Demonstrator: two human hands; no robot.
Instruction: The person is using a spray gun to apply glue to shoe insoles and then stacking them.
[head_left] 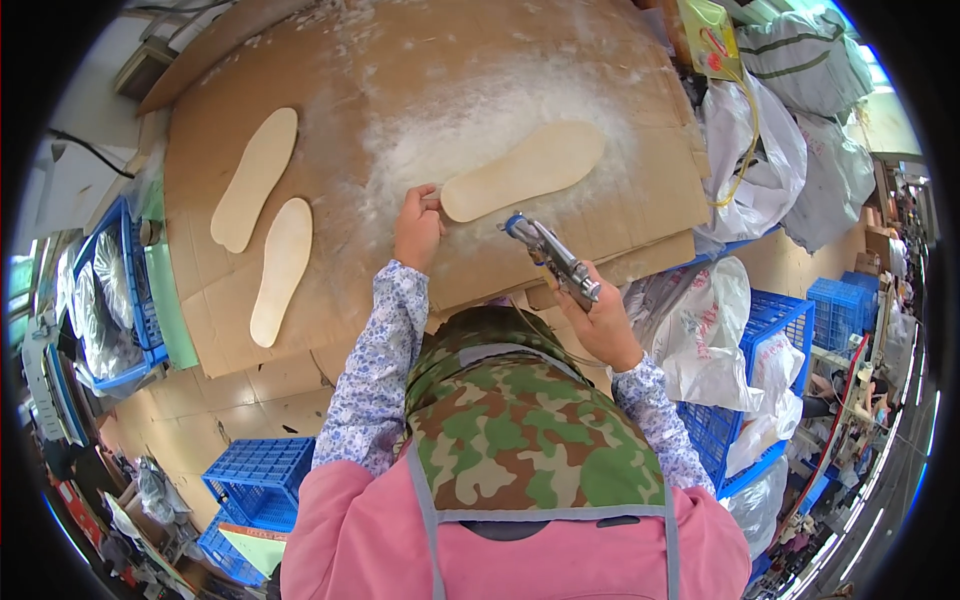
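Observation:
A cream insole (525, 170) lies flat on the cardboard, in the middle of a whitish, dusty patch. My left hand (418, 228) pinches its narrow left end between thumb and fingers. In my right hand (600, 322) is a metal spray gun (550, 255) with a blue ring at its nozzle. The nozzle points up and left, just below the insole and apart from it. A thin hose runs from the gun toward my apron. Two more cream insoles, an upper one (256, 180) and a lower one (282, 272), rest side by side at the left.
Cardboard (400, 60) covers the table. Blue crates stand around it: one at the left (150, 290), one at lower left (260, 480), one at right (770, 320). Plastic bags (700, 330) hang over the right side. A yellow box (710, 40) sits at the upper right corner.

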